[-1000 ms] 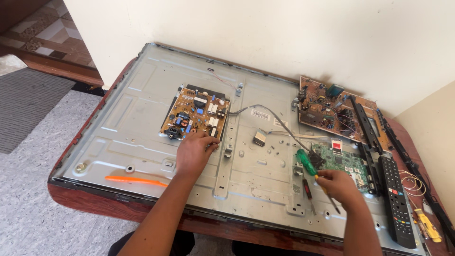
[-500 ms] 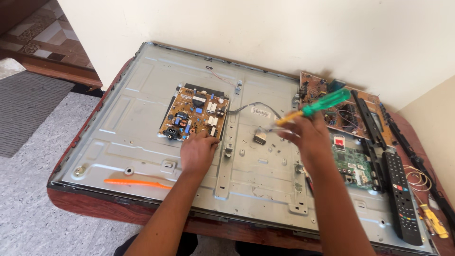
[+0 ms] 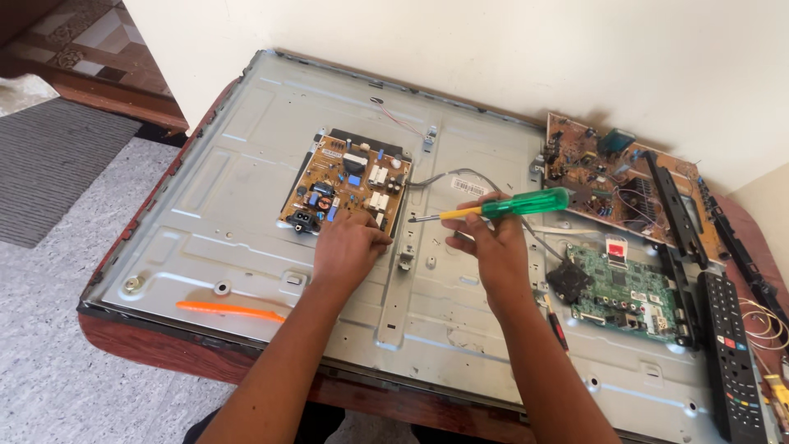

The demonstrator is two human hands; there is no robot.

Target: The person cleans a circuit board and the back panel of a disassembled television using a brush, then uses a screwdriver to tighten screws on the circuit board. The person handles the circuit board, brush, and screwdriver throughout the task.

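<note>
A pale wall backs a dark red wooden table (image 3: 148, 349), and almost the whole top is taken by the grey metal back panel (image 3: 238, 205) of a flat screen lying face down. The brown power board (image 3: 349, 182) sits left of the panel's middle. The left hand (image 3: 349, 247) rests at the board's near right corner, fingers curled and pressed onto its edge, much where it lay a second ago. What has changed is the right hand (image 3: 489, 242): a second ago it was low at the near right by the green main board (image 3: 625, 284); now it is up at the middle, pinching the green-handled screwdriver (image 3: 493, 207) near the yellow collar, the shaft level and the tip pointing left toward the power board's right edge. By my reading, the work has turned from the main board to the power board's fastenings.

Room is open on the bare panel left and far of the power board. To the right it is crowded: a second brown board (image 3: 600, 177) far right, black strips, and a remote control (image 3: 727, 353) near the right edge. An orange tool (image 3: 230, 310) lies near the panel's near left edge. A grey cable (image 3: 460, 177) runs just beyond the screwdriver.
</note>
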